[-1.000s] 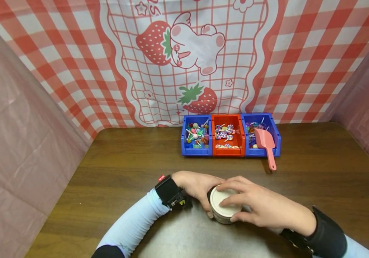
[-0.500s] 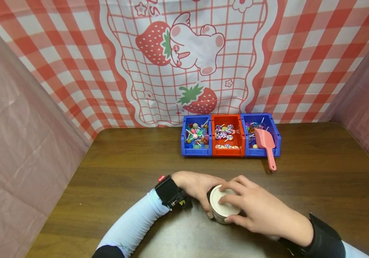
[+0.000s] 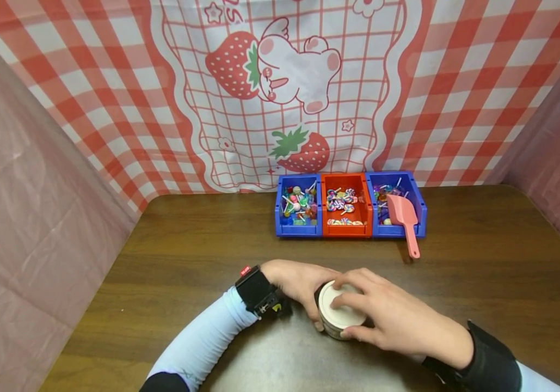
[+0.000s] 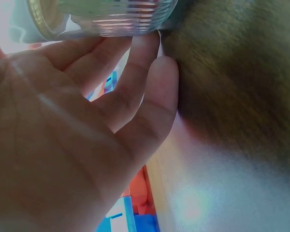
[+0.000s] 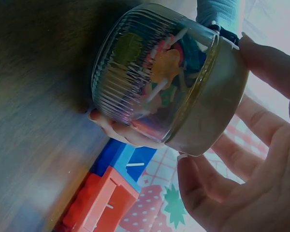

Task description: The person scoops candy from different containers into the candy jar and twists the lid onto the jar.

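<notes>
A ribbed clear glass jar [image 5: 135, 67] with colourful candies inside stands on the table, its cream lid [image 3: 330, 301] seated on top. My left hand [image 3: 301, 280] holds the jar from the left side, thumb along the near side. In the left wrist view its fingers [image 4: 121, 92] curve round the ribbed glass low over the wood. From the right, my right hand [image 3: 392, 311] grips the lid's rim, with thumb and fingertips spread around it. The right wrist view shows its thumb and fingers [image 5: 266, 63] at opposite edges of the lid [image 5: 215, 101].
Behind the hands, a blue bin [image 3: 298, 231], a red bin [image 3: 346, 231] and a second blue bin [image 3: 419, 220] hold lollipops and other candies. A pink scoop [image 3: 409, 228] leans over the right bin's front. A checked cloth [image 3: 461, 81] hangs at the back of the wooden table [image 3: 186, 239].
The right hand has shifted slightly left on the lid, its thumb moving round the near rim and its wrist moving left. The left hand and jar stay in place.
</notes>
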